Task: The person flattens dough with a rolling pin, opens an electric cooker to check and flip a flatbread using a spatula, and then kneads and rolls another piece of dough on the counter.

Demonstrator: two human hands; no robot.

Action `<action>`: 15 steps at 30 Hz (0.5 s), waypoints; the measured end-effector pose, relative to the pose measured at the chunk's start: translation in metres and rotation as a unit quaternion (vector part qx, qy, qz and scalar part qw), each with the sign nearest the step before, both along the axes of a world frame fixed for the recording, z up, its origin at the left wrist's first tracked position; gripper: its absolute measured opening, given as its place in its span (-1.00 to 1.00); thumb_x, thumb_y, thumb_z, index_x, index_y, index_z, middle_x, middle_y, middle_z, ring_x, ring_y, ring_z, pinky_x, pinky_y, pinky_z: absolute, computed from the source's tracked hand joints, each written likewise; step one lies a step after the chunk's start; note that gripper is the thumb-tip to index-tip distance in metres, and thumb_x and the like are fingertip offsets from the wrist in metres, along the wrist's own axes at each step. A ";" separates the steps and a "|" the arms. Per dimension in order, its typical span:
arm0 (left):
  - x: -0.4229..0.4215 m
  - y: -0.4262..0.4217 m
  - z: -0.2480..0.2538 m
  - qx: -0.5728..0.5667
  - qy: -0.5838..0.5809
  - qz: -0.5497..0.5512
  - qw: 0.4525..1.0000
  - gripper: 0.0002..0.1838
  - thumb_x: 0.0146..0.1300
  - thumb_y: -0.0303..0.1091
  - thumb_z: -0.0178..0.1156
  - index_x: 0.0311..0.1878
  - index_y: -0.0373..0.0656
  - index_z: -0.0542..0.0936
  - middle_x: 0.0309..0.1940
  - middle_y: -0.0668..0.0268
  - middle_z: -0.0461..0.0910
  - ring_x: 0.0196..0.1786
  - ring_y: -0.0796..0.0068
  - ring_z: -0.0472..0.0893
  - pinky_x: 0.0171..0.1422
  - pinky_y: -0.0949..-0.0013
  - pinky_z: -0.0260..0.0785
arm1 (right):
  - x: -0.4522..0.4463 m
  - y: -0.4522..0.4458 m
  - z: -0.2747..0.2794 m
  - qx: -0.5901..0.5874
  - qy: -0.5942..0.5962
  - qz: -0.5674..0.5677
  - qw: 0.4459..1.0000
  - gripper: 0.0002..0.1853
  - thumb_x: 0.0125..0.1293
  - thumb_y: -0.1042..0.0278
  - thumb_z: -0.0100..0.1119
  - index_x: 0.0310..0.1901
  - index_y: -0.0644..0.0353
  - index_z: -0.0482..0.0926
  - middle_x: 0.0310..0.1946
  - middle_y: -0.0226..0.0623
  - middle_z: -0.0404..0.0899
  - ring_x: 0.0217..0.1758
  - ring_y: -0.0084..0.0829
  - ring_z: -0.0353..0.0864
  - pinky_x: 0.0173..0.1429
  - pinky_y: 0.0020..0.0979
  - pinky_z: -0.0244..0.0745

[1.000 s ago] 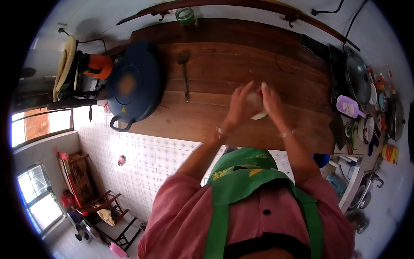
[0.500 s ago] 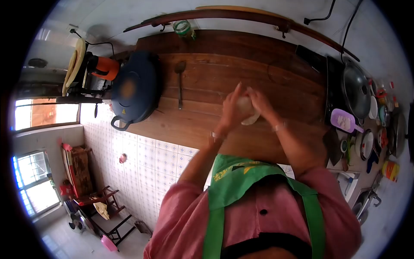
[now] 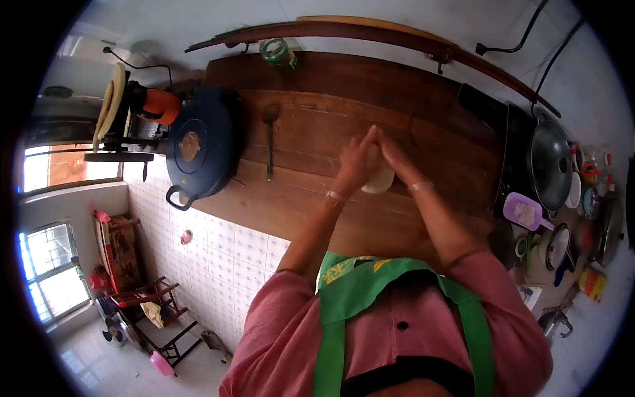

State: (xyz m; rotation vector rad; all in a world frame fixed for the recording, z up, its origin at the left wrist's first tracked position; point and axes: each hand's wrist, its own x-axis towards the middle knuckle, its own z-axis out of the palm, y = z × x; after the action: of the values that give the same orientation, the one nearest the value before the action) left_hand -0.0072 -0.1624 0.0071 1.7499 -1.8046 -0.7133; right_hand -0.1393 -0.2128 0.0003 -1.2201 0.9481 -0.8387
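Note:
A pale round piece of dough lies on the wooden table in front of me, partly covered by my hands. My left hand rests along its left side with fingers stretched forward. My right hand leans over its right side, fingers also straight. The fingertips of both hands meet just beyond the dough. To the left, a long-handled spoon lies on the boards, apart from my hands.
A dark blue lidded electric pan stands at the table's left end. A glass jar sits at the back edge. On the right are a wok and a purple scoop holding white powder.
My fingertips have come together beyond the dough, and more of its near edge shows. The whole view has shifted slightly. The spoon and pan stay where they were.

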 end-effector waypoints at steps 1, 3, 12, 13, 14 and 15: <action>-0.002 0.011 0.001 -0.082 0.060 -0.018 0.995 -0.08 0.03 -0.39 0.35 0.49 0.00 0.17 0.19 0.03 0.44 0.16 -0.12 0.44 0.22 0.00 0.31 | -0.014 0.001 -0.006 0.002 0.072 0.067 0.995 -0.72 0.46 0.36 -0.14 0.01 0.29 0.53 -0.10 -0.06 0.58 0.00 -0.08 0.53 0.12 -0.17 0.43; -0.013 0.048 -0.002 -0.129 0.085 -0.018 0.988 -0.11 0.05 -0.41 0.34 0.49 -0.09 0.17 0.22 0.04 0.44 0.23 -0.07 0.40 0.25 0.01 0.29 | -0.022 0.047 -0.004 -0.293 0.328 -0.046 0.897 -0.80 0.41 0.42 -0.04 -0.06 0.29 0.54 -0.13 -0.07 0.56 -0.02 -0.02 0.53 0.10 -0.13 0.43; 0.006 -0.017 -0.043 0.163 0.048 0.023 0.985 -0.24 0.14 -0.38 0.24 0.45 -0.03 0.24 0.18 -0.17 0.39 0.16 -0.18 0.44 0.17 -0.09 0.32 | 0.031 -0.023 -0.020 -0.232 0.384 -0.063 0.891 -0.79 0.43 0.33 -0.10 -0.15 0.21 0.53 -0.26 -0.12 0.60 -0.13 -0.02 0.55 0.01 -0.15 0.44; 0.005 -0.026 -0.028 0.163 0.050 0.023 0.985 -0.24 0.14 -0.38 0.24 0.45 -0.03 0.24 0.18 -0.17 0.39 0.16 -0.18 0.44 0.17 -0.09 0.32 | 0.030 -0.029 -0.032 -0.179 0.412 -0.050 0.892 -0.74 0.47 0.29 -0.16 -0.15 0.22 0.53 -0.25 -0.13 0.60 -0.12 -0.04 0.56 0.01 -0.16 0.44; 0.003 -0.031 -0.011 0.093 0.006 -0.020 0.995 -0.30 0.16 -0.40 0.23 0.41 -0.13 0.28 0.09 -0.09 0.49 0.07 -0.15 0.49 0.10 -0.02 0.38 | 0.020 -0.024 -0.029 -0.176 0.413 -0.049 0.892 -0.74 0.47 0.29 -0.16 -0.15 0.22 0.53 -0.25 -0.13 0.60 -0.12 -0.04 0.56 0.01 -0.16 0.44; 0.002 -0.030 0.000 0.026 -0.038 -0.065 0.997 -0.35 0.18 -0.42 0.22 0.37 -0.23 0.31 -0.01 -0.01 0.58 -0.02 -0.12 0.55 0.04 0.05 0.43 | 0.004 -0.019 -0.019 -0.120 0.252 -0.032 0.960 -0.73 0.49 0.29 -0.18 -0.14 0.23 0.52 -0.23 -0.08 0.59 -0.11 -0.05 0.56 0.02 -0.16 0.44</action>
State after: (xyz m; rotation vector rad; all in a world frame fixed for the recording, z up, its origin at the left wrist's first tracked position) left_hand -0.0054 -0.1925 0.0075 1.7256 -1.9817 -0.7616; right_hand -0.1351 -0.2320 -0.0189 -1.6667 1.3267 -0.7191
